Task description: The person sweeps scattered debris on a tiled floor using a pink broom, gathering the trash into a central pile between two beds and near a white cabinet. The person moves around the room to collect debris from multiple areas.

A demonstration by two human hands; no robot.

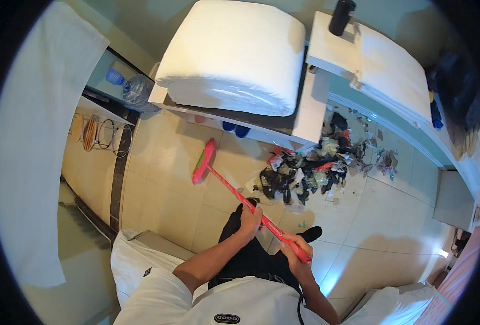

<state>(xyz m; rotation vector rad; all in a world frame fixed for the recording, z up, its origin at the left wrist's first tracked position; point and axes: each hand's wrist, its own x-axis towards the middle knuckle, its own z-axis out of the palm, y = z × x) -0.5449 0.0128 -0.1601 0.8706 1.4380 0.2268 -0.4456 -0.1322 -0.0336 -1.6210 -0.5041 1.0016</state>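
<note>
My left hand (pixel 251 221) grips the middle of a red broom handle (pixel 228 185). My right hand (pixel 297 255) is closed around the same handle close to its upper end, by my right thigh. The pink broom head (pixel 204 161), with a band of green bristles, rests on the tiled floor ahead and to the left. To the right of it, a heap of litter (pixel 297 174) lies spread on the floor: torn black plastic, paper scraps and bits of red and clear film. A gap of tile separates the broom head from the heap.
A white cabinet (pixel 312 105) bearing a folded white quilt (pixel 232 57) stands ahead, dark blue shoes (pixel 236 129) under it. A clear plastic bottle (pixel 136 91) is at its left. On the right, a white desk (pixel 337 57) holds a black cylinder (pixel 341 18). More scraps (pixel 386 161) lie beneath.
</note>
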